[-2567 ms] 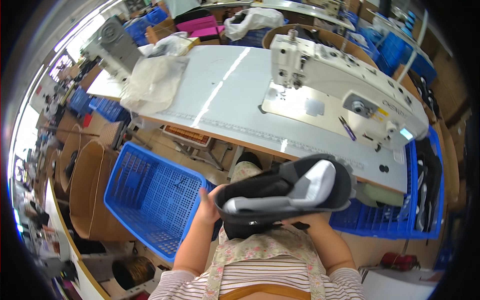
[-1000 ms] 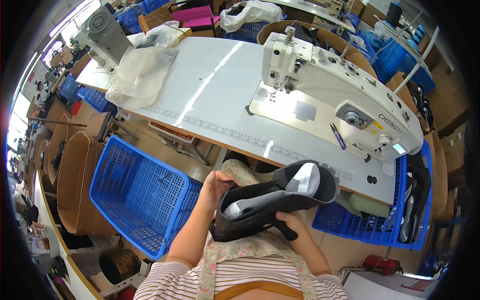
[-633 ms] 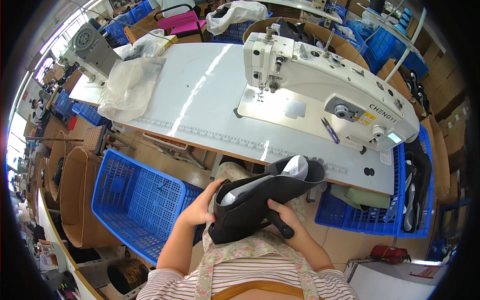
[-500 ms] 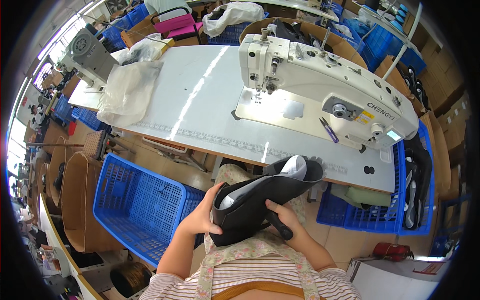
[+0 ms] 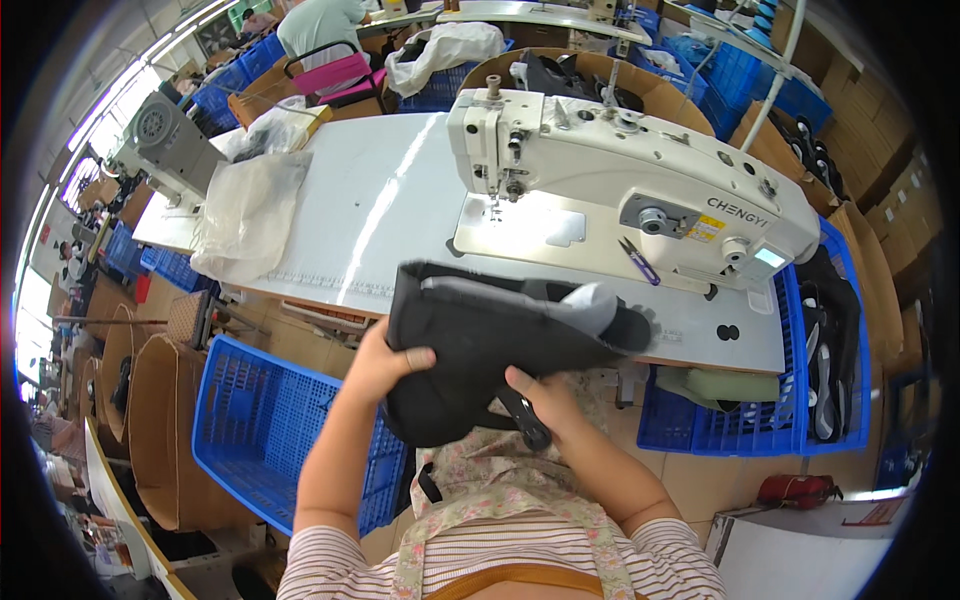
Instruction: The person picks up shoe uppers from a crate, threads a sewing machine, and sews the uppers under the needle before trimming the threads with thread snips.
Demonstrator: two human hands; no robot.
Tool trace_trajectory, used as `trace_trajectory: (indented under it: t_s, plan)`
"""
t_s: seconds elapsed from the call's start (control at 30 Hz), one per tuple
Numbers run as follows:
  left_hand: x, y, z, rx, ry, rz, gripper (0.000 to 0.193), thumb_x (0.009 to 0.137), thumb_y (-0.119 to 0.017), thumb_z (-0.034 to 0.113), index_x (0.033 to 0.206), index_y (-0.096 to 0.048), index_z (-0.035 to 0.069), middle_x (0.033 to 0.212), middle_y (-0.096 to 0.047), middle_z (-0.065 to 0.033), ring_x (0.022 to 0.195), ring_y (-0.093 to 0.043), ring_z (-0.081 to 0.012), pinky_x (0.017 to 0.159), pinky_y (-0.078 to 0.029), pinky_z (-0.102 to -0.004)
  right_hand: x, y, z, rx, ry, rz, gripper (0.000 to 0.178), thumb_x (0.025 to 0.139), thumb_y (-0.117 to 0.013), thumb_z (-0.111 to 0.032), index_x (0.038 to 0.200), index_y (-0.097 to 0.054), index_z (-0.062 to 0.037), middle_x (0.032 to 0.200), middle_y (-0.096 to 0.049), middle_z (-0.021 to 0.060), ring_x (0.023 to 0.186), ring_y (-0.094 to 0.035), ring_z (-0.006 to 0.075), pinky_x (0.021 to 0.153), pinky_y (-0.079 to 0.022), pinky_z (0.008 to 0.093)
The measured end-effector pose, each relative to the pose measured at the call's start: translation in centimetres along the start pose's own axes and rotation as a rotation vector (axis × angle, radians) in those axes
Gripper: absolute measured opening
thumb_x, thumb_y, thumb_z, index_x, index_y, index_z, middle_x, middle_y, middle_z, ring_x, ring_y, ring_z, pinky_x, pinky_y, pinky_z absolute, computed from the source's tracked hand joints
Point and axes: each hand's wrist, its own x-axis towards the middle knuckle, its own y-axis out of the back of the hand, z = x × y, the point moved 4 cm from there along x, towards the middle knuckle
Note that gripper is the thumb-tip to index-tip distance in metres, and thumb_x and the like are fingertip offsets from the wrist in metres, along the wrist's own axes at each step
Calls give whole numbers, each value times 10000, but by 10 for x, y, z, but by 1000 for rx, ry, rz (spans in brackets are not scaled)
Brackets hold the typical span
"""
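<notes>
Between my hands, above the table's front edge, is a black sewn fabric piece [image 5: 470, 350] with a pale grey lining showing along its open upper side. It looks pouch-like; its exact kind is unclear. My left hand [image 5: 385, 362] grips its left end, thumb on the near face and fingers hidden behind. My right hand [image 5: 545, 400] holds its lower right part, thumb on top. A black strap-like part [image 5: 525, 418] with a rounded end hangs beside the right thumb. The white sewing machine [image 5: 640, 170] stands just beyond, its needle area [image 5: 495, 210] apart from the piece.
Purple-handled thread snips [image 5: 640, 262] lie on the grey worktable [image 5: 350, 190] before the machine. A blue crate [image 5: 260, 420] stands low at left; another blue crate [image 5: 680, 420] at right holds green and black pieces. A person [image 5: 320, 30] sits at the back.
Both hands have raised the black piece forward toward the table and turned it, so more of its broad side shows. The view has shifted slightly; both grips have stayed on.
</notes>
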Motion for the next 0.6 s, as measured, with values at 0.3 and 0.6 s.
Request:
trace_trajectory:
  t_s: [0.3,0.6]
  plan:
    - [92,35,10,93,237,-50,631,750,-799,119,1253,-492,-106,1111,-633,-195,980,-655,-273,856,-558,-373,3,-14,-86,-1234,730,-12,400,778,-634,-101,1171,-623,-28,1104,-659,143,1004,-636,271,883,-499,402]
    - [103,39,8,122,321,-4,576,769,-786,134,1207,-520,-130,1053,-649,-209,878,-679,-257,771,-577,-345,95,-32,-66,-2070,767,218,563,863,-522,-173,1395,-433,-10,1378,-485,208,1301,-435,364,1152,-231,484]
